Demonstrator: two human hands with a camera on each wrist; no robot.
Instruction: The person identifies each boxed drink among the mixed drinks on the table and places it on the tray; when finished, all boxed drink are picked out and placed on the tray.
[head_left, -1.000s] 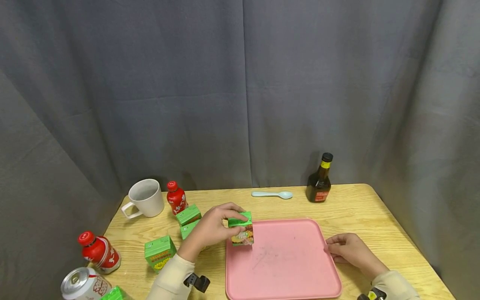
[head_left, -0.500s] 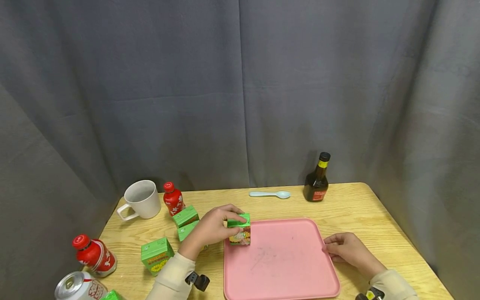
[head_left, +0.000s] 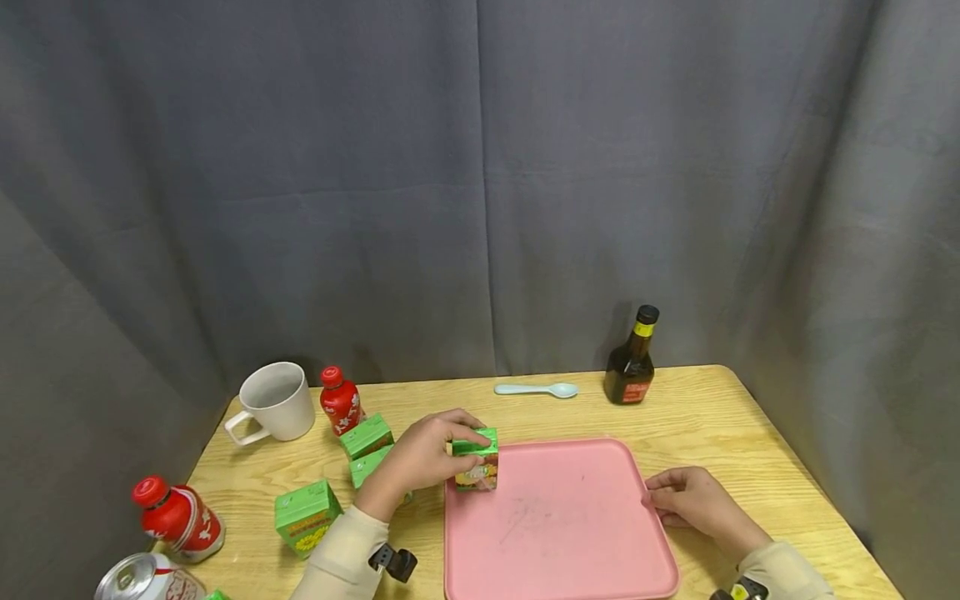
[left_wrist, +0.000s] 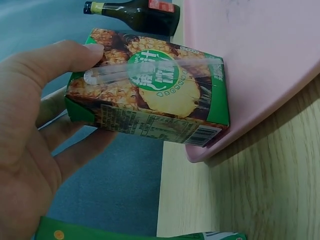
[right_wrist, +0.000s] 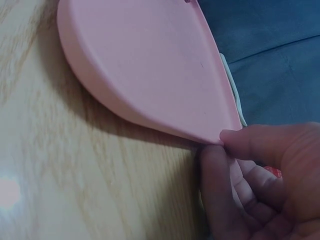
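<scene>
My left hand [head_left: 426, 457] grips a juice box [left_wrist: 150, 82] by its upper part, thumb on the front and fingers behind. The carton has a green top, pineapple pictures and a wrapped straw on its face. It stands upright at the far left corner of the pink tray [head_left: 558, 517], its base right at the tray's surface in the left wrist view. On the opposite side, my right hand [head_left: 693, 500] pinches the tray's right rim between thumb and index finger, seen close up in the right wrist view.
Left of the tray are more green cartons [head_left: 306, 512], two red bottles [head_left: 341, 402], a white mug [head_left: 277, 404] and a can [head_left: 146, 579]. Behind it lie a pale spoon [head_left: 536, 389] and a dark sauce bottle [head_left: 630, 362]. Grey curtains [head_left: 480, 183] surround the table.
The head view has shifted slightly, so the items at the left sit farther left and lower. Both hands keep their holds on the juice box and the tray, hardly moving.
</scene>
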